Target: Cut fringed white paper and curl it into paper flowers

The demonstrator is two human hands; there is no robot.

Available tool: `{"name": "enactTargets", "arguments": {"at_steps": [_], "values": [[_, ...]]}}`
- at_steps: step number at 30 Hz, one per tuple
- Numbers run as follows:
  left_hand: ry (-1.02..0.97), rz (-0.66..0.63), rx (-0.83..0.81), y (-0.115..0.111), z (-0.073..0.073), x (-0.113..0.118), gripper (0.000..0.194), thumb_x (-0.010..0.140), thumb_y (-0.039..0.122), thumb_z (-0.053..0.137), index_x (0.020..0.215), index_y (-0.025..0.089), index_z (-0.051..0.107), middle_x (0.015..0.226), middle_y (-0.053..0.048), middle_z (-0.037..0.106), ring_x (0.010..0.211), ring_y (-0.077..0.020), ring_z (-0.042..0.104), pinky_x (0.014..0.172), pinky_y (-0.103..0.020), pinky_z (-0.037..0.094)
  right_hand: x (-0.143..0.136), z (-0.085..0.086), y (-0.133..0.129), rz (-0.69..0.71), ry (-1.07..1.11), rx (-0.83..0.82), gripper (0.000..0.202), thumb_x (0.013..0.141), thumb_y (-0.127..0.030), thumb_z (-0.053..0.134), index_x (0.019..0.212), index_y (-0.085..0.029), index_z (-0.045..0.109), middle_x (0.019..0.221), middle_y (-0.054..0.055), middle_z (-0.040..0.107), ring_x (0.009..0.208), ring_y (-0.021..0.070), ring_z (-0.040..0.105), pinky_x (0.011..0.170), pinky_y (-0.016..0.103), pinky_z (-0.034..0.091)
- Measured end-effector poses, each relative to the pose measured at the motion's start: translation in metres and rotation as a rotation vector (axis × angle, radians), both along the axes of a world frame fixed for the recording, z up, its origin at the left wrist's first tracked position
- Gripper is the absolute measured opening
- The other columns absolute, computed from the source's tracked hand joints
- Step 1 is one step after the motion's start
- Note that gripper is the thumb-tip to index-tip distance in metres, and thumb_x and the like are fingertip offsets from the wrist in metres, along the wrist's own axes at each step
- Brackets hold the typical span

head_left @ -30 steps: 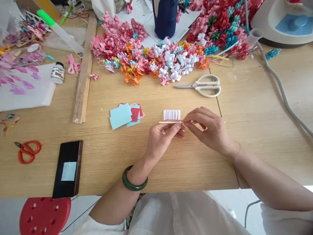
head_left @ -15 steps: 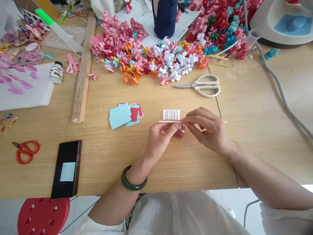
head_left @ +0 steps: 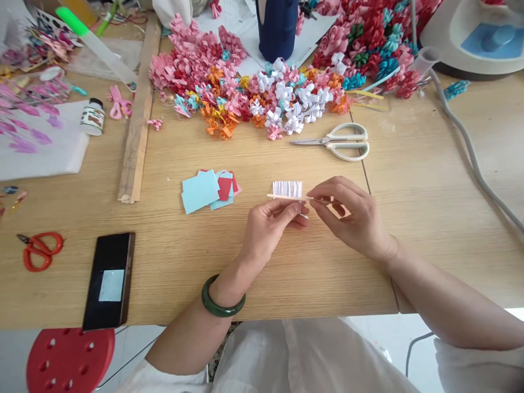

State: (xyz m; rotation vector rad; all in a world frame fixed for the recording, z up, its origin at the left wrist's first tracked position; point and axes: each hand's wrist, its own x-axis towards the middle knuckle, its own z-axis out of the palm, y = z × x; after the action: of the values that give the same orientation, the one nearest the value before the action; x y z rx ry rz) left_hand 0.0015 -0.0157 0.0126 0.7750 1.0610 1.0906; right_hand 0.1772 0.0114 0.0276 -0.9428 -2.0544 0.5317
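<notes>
My right hand (head_left: 347,215) is closed, pinching a thin pale wooden stick (head_left: 282,196) that lies almost level above the table. My left hand (head_left: 270,226) is closed too, its thumb and fingers pressed together on a small white paper strip (head_left: 303,216), mostly hidden by the fingers. The stick passes just over the left fingertips. Behind it, a white paper piece cut into a row of narrow strips (head_left: 287,188) lies on the table. To the left rests a loose stack of light blue, red and pink paper cards (head_left: 200,191).
White-handled scissors (head_left: 347,143) lie beyond my right hand. A heap of colourful curled paper flowers (head_left: 245,87) spreads across the back, around a dark blue bottle (head_left: 277,30). At left are a wooden bar (head_left: 137,131), a phone (head_left: 109,281) and red-handled snips (head_left: 43,251).
The stick's left end has risen and now tilts slightly over the slit paper. My right fingers have shifted slightly right along it. The left hand keeps its pinch.
</notes>
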Motion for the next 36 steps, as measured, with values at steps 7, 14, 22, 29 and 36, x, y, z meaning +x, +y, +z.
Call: {"name": "enactTargets", "arguments": {"at_steps": [7, 14, 22, 29, 36], "values": [[0.037, -0.011, 0.021, 0.0002, -0.0011, 0.0002, 0.024, 0.082, 0.036, 0.076, 0.09, 0.014, 0.078, 0.083, -0.008, 0.078, 0.066, -0.0164, 0.073, 0.065, -0.031, 0.064, 0.0014, 0.0002, 0.0013, 0.028, -0.075, 0.014, 0.009, 0.093, -0.016, 0.059, 0.093, -0.022, 0.065, 0.088, 0.005, 0.067, 0.081, 0.0187, 0.062, 0.066, 0.033, 0.05], [-0.016, -0.023, -0.026, 0.0, -0.0003, 0.0006, 0.022, 0.081, 0.035, 0.076, 0.085, 0.014, 0.078, 0.083, -0.008, 0.078, 0.065, -0.0164, 0.072, 0.067, -0.032, 0.064, 0.0022, -0.0016, 0.0023, 0.011, -0.066, -0.012, 0.011, 0.092, -0.014, 0.06, 0.091, -0.022, 0.067, 0.089, 0.005, 0.067, 0.082, 0.019, 0.061, 0.064, 0.032, 0.049], [0.036, -0.038, 0.028, 0.0013, -0.0005, -0.0003, 0.029, 0.084, 0.041, 0.072, 0.09, 0.014, 0.078, 0.085, -0.009, 0.078, 0.065, -0.0167, 0.073, 0.064, -0.03, 0.063, 0.0004, -0.0011, 0.001, 0.019, -0.076, -0.064, 0.011, 0.092, -0.017, 0.061, 0.101, -0.022, 0.066, 0.09, 0.006, 0.069, 0.08, 0.0186, 0.06, 0.063, 0.032, 0.05], [0.014, -0.042, 0.026, 0.0014, -0.0003, -0.0003, 0.026, 0.084, 0.039, 0.073, 0.084, 0.014, 0.078, 0.086, -0.009, 0.078, 0.064, -0.0158, 0.073, 0.061, -0.028, 0.062, 0.0008, -0.0029, 0.0011, 0.05, -0.119, 0.092, 0.013, 0.094, -0.013, 0.056, 0.094, -0.021, 0.066, 0.089, 0.007, 0.068, 0.078, 0.0183, 0.059, 0.065, 0.032, 0.049], [-0.018, -0.009, -0.082, 0.0005, 0.0011, 0.0004, 0.023, 0.079, 0.036, 0.078, 0.081, 0.013, 0.078, 0.08, -0.007, 0.077, 0.065, -0.0167, 0.073, 0.066, -0.03, 0.064, 0.0008, -0.0047, 0.0016, 0.008, -0.118, 0.132, 0.013, 0.092, -0.011, 0.058, 0.092, -0.023, 0.064, 0.089, 0.006, 0.069, 0.079, 0.0193, 0.058, 0.067, 0.034, 0.05]]}}
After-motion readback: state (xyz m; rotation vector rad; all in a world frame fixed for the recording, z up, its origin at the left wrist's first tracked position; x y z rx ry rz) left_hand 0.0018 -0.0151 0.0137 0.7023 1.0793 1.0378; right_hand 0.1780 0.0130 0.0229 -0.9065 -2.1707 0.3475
